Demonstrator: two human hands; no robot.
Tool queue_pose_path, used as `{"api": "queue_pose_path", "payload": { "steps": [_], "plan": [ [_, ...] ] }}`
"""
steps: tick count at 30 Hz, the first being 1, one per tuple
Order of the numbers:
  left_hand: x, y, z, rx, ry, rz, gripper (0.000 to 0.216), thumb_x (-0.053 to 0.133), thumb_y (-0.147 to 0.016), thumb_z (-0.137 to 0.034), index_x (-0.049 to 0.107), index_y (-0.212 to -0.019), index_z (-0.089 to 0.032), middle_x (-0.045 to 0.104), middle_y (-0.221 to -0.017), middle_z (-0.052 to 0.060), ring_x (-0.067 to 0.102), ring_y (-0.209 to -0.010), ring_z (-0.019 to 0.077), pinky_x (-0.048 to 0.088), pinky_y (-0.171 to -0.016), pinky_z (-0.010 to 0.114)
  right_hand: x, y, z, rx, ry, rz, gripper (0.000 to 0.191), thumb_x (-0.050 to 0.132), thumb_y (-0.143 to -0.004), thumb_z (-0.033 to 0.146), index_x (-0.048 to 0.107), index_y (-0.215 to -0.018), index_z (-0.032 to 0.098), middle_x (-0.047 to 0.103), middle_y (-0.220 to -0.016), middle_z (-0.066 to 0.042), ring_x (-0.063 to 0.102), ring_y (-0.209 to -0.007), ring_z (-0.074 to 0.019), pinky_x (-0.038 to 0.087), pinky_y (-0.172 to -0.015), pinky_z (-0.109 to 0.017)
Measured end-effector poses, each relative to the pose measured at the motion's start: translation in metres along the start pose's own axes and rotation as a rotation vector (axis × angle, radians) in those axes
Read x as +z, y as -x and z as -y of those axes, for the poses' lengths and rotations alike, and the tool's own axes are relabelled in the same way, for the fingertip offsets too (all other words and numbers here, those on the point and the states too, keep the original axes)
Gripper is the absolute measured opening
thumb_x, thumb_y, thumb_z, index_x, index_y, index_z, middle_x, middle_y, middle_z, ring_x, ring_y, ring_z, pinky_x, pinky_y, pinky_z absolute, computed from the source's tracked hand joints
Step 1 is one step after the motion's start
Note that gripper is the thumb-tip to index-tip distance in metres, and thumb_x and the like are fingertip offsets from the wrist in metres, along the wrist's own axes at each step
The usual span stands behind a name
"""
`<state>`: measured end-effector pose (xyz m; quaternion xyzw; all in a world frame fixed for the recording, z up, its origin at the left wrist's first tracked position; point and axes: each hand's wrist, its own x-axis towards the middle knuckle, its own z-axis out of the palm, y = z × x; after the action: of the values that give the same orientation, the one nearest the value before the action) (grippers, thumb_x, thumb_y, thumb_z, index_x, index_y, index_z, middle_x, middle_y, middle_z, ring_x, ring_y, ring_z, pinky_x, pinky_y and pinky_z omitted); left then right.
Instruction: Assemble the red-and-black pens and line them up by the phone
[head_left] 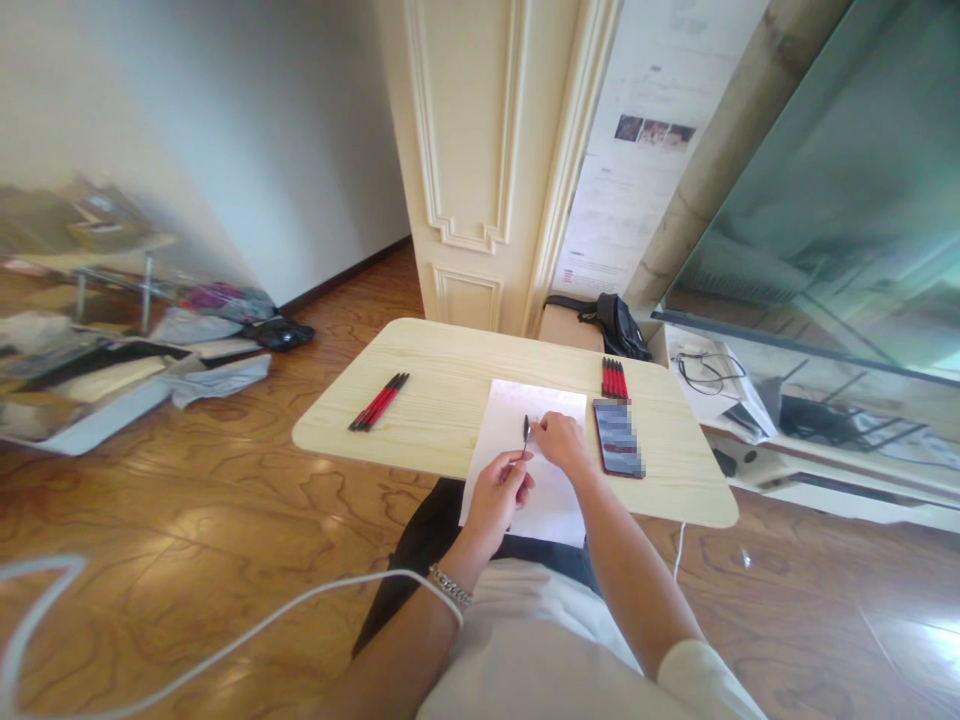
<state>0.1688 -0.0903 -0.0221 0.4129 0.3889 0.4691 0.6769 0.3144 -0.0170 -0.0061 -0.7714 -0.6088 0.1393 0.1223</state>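
Observation:
My left hand (498,494) pinches a slim pen (526,430), its dark end pointing up and away from me. Close beside that dark end is my right hand (562,442), its fingers curled closed; anything inside them is hidden. Both hands are above a white sheet of paper (553,514), which hangs slightly over the near edge of the pale wooden table (435,440). A small bundle of red and black pens (379,402) lies on the table's left side. Several more red and black pens (613,379) form a neat row at the back right.
A phone (618,438) lies right of the paper. Behind the table is a black bag (619,325). A white cable (300,618) runs across my left wrist. Boxes and bags clutter the floor at left, and a large screen (832,210) stands at right.

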Motion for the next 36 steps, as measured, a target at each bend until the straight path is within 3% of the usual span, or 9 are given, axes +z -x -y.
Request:
{"api": "queue_pose_path", "payload": {
  "steps": [5,11,15,20,24,28,31,34,36],
  "plan": [
    [-0.002,-0.001,0.002,0.012,-0.005,-0.005,0.037,0.058,-0.08,-0.046,0.06,-0.104,-0.017,0.055,-0.065,-0.001,0.043,-0.047,0.0062,0.025,-0.041,0.018,0.001,-0.001,0.001,-0.029,0.05,0.03,0.04,0.04,-0.09,0.047,0.067,-0.093,0.017,0.069,-0.094,-0.015,0.062,-0.088,-0.0247,0.038,-0.074,-0.031],
    [-0.001,-0.002,0.003,0.007,0.011,-0.002,0.038,0.059,-0.08,-0.045,0.06,-0.104,-0.016,0.055,-0.064,-0.001,0.044,-0.047,0.0064,0.024,-0.041,0.018,-0.006,0.002,0.002,-0.02,-0.047,-0.025,0.036,0.044,-0.089,0.044,0.067,-0.087,0.017,0.069,-0.09,-0.014,0.062,-0.087,-0.0233,0.037,-0.072,-0.03],
    [-0.001,-0.003,0.001,0.013,0.014,-0.011,0.038,0.058,-0.08,-0.045,0.06,-0.105,-0.016,0.056,-0.065,0.0,0.043,-0.046,0.0064,0.025,-0.041,0.018,-0.012,0.021,0.0,-0.108,-0.361,-0.081,0.039,0.04,-0.09,0.046,0.066,-0.083,0.018,0.069,-0.079,-0.008,0.06,-0.076,-0.0178,0.038,-0.066,-0.027],
    [0.004,-0.002,-0.001,0.019,0.018,-0.003,0.035,0.058,-0.081,-0.043,0.061,-0.102,-0.015,0.055,-0.064,-0.001,0.043,-0.045,0.0066,0.025,-0.041,0.019,-0.009,0.056,0.0,-0.27,-0.763,0.047,0.028,0.053,-0.082,0.043,0.066,-0.08,0.018,0.066,-0.074,-0.001,0.057,-0.069,-0.0139,0.041,-0.064,-0.024],
    [0.009,0.0,-0.002,0.003,0.015,0.024,0.036,0.06,-0.079,-0.042,0.061,-0.102,-0.014,0.056,-0.062,-0.001,0.043,-0.045,0.0064,0.026,-0.041,0.02,-0.01,0.058,-0.001,-0.207,-0.933,0.005,0.025,0.06,-0.076,0.041,0.066,-0.076,0.017,0.065,-0.07,-0.002,0.055,-0.065,-0.013,0.042,-0.062,-0.025],
    [0.011,0.002,-0.003,-0.024,0.013,0.036,0.036,0.061,-0.078,-0.042,0.061,-0.1,-0.014,0.056,-0.062,-0.001,0.043,-0.044,0.0064,0.025,-0.041,0.02,-0.019,0.032,-0.008,-0.067,-1.137,-0.019,0.032,0.062,-0.072,0.046,0.066,-0.079,0.015,0.066,-0.074,-0.006,0.054,-0.059,-0.012,0.037,-0.05,-0.023],
    [0.01,0.002,-0.002,-0.023,0.018,0.046,0.034,0.061,-0.079,-0.041,0.061,-0.1,-0.015,0.056,-0.063,-0.001,0.044,-0.045,0.0064,0.025,-0.041,0.02,-0.023,0.011,-0.016,-0.017,-1.058,-0.05,0.033,0.061,-0.072,0.046,0.068,-0.078,0.014,0.067,-0.072,-0.007,0.054,-0.056,-0.0123,0.035,-0.049,-0.023],
    [0.009,0.002,-0.002,-0.024,0.018,0.041,0.035,0.061,-0.078,-0.042,0.061,-0.1,-0.015,0.057,-0.064,0.0,0.045,-0.045,0.0066,0.025,-0.041,0.02,-0.018,-0.001,-0.021,0.009,-0.705,-0.053,0.03,0.059,-0.073,0.041,0.071,-0.074,0.014,0.065,-0.061,-0.005,0.054,-0.054,-0.0143,0.036,-0.051,-0.025],
    [0.008,0.003,-0.003,-0.028,0.018,0.037,0.037,0.062,-0.077,-0.044,0.062,-0.1,-0.015,0.057,-0.065,0.0,0.046,-0.046,0.007,0.026,-0.042,0.02,-0.013,-0.003,-0.02,0.01,-0.488,-0.069,0.028,0.059,-0.073,0.038,0.073,-0.078,0.015,0.067,-0.064,-0.006,0.059,-0.06,-0.0166,0.038,-0.056,-0.025]
  ]
}}
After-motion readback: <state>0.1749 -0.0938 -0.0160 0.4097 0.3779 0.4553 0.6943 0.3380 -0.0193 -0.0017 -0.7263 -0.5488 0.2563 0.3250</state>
